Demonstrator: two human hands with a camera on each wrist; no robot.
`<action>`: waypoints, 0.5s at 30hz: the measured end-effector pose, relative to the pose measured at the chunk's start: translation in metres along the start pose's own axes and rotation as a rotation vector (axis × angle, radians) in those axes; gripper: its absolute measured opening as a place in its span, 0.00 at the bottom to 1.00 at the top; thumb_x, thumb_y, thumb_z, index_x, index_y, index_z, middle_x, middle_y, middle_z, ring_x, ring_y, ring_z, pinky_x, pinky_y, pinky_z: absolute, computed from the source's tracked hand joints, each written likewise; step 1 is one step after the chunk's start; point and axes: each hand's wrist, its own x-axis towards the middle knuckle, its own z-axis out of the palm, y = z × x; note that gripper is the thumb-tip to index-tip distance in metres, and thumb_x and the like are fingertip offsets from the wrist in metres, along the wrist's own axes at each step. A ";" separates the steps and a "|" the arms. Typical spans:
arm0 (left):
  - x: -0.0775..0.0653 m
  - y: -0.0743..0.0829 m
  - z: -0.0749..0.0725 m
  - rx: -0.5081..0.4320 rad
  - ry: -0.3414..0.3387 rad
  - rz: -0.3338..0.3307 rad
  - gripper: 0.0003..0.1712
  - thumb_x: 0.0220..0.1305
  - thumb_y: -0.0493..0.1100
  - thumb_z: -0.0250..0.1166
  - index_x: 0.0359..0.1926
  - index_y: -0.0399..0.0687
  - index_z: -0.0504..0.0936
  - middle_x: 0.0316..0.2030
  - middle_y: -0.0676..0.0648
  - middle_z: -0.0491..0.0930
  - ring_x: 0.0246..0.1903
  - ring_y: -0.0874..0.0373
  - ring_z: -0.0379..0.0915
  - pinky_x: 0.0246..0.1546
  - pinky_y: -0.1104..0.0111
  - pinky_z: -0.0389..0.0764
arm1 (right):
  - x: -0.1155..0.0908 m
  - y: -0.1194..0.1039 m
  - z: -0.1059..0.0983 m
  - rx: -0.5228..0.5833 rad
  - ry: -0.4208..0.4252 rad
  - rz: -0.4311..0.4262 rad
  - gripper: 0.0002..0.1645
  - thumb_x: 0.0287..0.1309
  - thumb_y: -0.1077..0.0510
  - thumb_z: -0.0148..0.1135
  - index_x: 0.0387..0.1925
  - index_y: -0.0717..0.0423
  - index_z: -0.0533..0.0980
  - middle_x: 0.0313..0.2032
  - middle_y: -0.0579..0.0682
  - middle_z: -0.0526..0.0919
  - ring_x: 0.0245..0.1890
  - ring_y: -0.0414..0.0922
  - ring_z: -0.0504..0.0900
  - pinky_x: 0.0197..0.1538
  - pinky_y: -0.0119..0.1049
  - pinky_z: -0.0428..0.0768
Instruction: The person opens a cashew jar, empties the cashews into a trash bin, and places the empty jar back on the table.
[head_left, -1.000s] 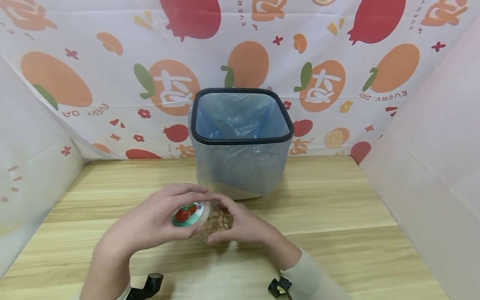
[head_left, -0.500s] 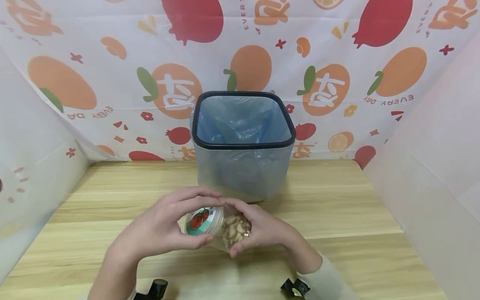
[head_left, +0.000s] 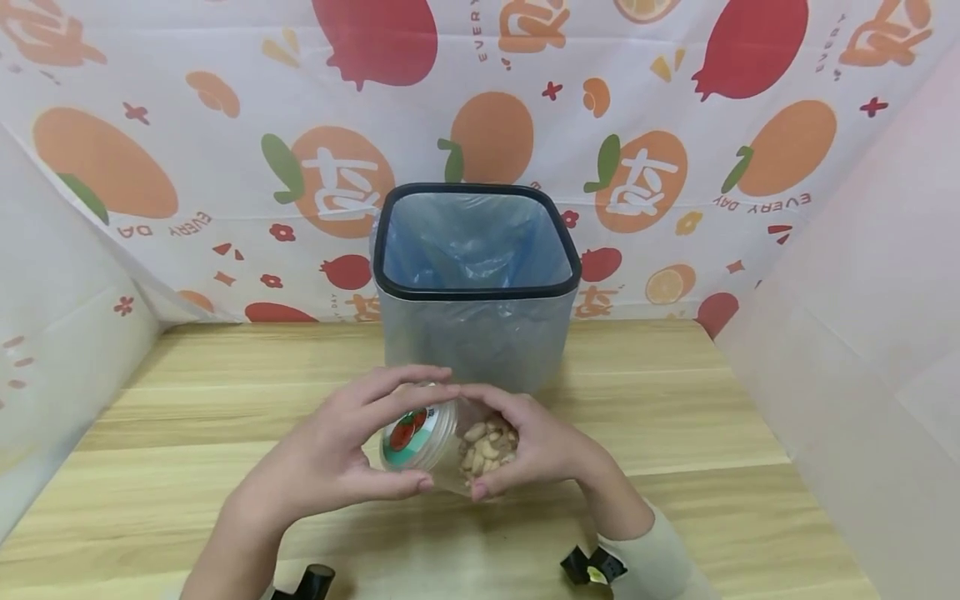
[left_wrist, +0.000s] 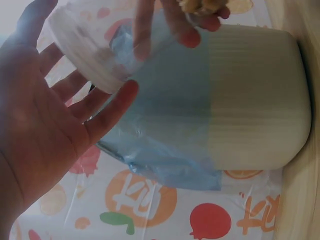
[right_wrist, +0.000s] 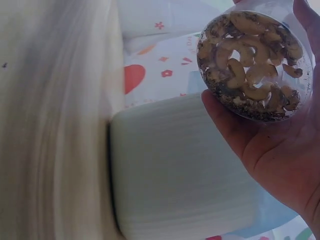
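A clear plastic jar [head_left: 487, 450] of cashews is held tilted between both hands, in front of the bin. Its lid [head_left: 408, 433], with a green and white sticker showing red fruit, points to the left. My left hand [head_left: 337, 450] grips the lid end, fingers over the far side and thumb at the near side. In the left wrist view the fingers touch the ribbed lid's edge. My right hand [head_left: 543, 442] wraps round the jar's body near its base. Cashews and dark crumbs lie against the jar's bottom [right_wrist: 255, 65] in the right wrist view.
Behind the hands stands a pale bin [head_left: 476, 333] with a black rim [head_left: 480, 293] and a bluish plastic liner. A light wooden table [head_left: 697, 467] lies under everything. Fruit-printed cloth [head_left: 495, 133] forms the back wall, with whitish sheets at both sides.
Both hands have moved to the right with the jar. More of the nuts and of the lid's ribbed side shows now. The bin stays where it was.
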 end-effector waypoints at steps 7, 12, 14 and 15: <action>0.007 0.009 0.002 -0.002 0.076 0.088 0.36 0.45 0.52 0.73 0.56 0.46 0.75 0.54 0.47 0.72 0.50 0.52 0.70 0.47 0.76 0.68 | -0.006 0.005 0.003 0.008 0.010 -0.027 0.50 0.40 0.39 0.71 0.64 0.43 0.59 0.55 0.43 0.72 0.48 0.45 0.76 0.47 0.37 0.78; 0.007 0.006 0.002 0.019 0.118 0.136 0.35 0.44 0.53 0.73 0.54 0.45 0.76 0.52 0.46 0.73 0.48 0.52 0.71 0.48 0.74 0.70 | -0.006 0.011 0.006 0.005 0.033 -0.048 0.53 0.37 0.43 0.74 0.65 0.45 0.59 0.56 0.44 0.72 0.48 0.44 0.76 0.47 0.38 0.78; 0.006 0.005 0.001 0.035 0.129 0.136 0.35 0.44 0.54 0.73 0.54 0.45 0.77 0.51 0.46 0.74 0.48 0.52 0.71 0.48 0.74 0.71 | -0.004 0.009 0.007 0.014 0.038 -0.048 0.53 0.37 0.45 0.75 0.65 0.45 0.59 0.56 0.44 0.72 0.48 0.44 0.76 0.46 0.38 0.79; 0.005 0.005 0.001 0.043 0.134 0.133 0.35 0.44 0.54 0.73 0.54 0.46 0.77 0.51 0.45 0.74 0.48 0.52 0.71 0.48 0.74 0.71 | -0.002 0.008 0.008 0.020 0.038 -0.045 0.53 0.36 0.46 0.75 0.65 0.45 0.59 0.56 0.44 0.71 0.48 0.44 0.75 0.46 0.38 0.79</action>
